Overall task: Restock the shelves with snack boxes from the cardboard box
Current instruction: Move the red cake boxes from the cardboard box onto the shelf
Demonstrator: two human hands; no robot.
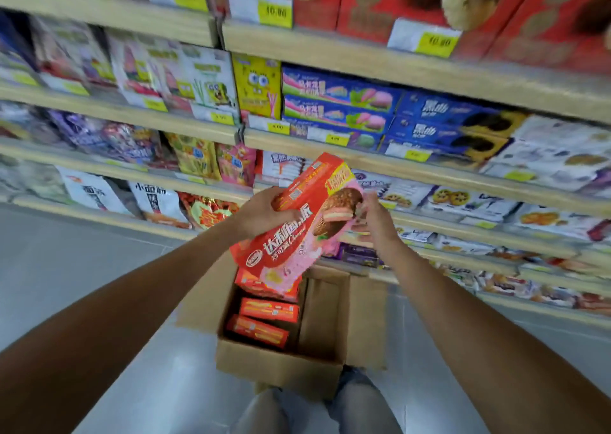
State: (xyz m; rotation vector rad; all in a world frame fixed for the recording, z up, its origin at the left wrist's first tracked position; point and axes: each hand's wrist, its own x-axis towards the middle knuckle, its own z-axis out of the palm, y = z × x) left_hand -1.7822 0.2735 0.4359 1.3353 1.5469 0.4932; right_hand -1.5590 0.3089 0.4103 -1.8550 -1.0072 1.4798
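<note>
I hold a red and pink snack box [297,225] with a chocolate pie picture, tilted, above the open cardboard box [281,364]. My left hand [261,215] grips its left edge. My right hand [375,218] pinches its right end. Inside the cardboard box lie more red snack boxes [268,311], stacked on edge at its left side. The box stands on the floor in front of my knees, right before the shelves [330,155].
Wooden shelves packed with snack boxes and bags fill the view ahead, with yellow price tags [276,12] on their edges. Large red boxes [413,0] stand on the top shelf. Grey floor [82,268] spreads to the left. My knees [330,410] are at the bottom.
</note>
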